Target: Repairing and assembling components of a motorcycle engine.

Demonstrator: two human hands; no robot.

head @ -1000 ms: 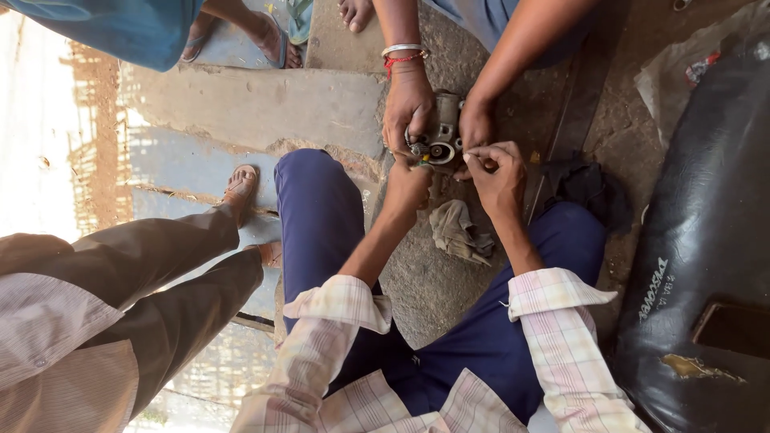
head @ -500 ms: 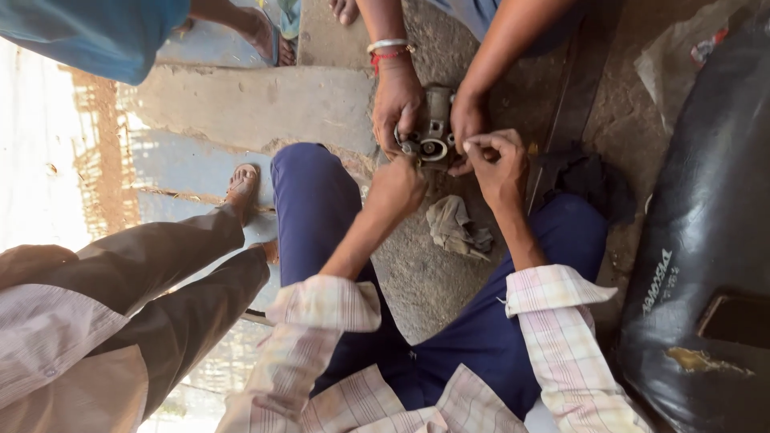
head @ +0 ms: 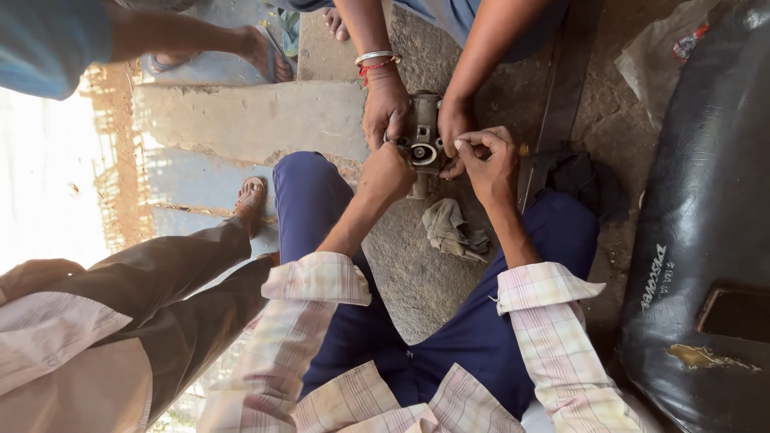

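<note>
A grey metal engine part (head: 423, 136) with a round opening stands on the concrete ground. My left hand (head: 388, 171) is closed and pressed against its lower left side. My right hand (head: 486, 160) pinches something small at its right side; what it pinches is too small to tell. A person opposite me grips the part from both sides, one hand (head: 383, 108) with bangles on the wrist, the other hand (head: 453, 128) on the right. My legs in blue trousers frame the spot.
A crumpled grey rag (head: 451, 228) lies on the concrete between my knees. A black motorcycle seat (head: 706, 232) fills the right side. A dark cloth (head: 577, 172) lies by my right knee. Another person's leg and sandalled foot (head: 250, 196) sit at left, near a concrete step.
The view has shifted slightly. My hands and the other person's hands stay on the metal part, with my right fingers working at its right side.
</note>
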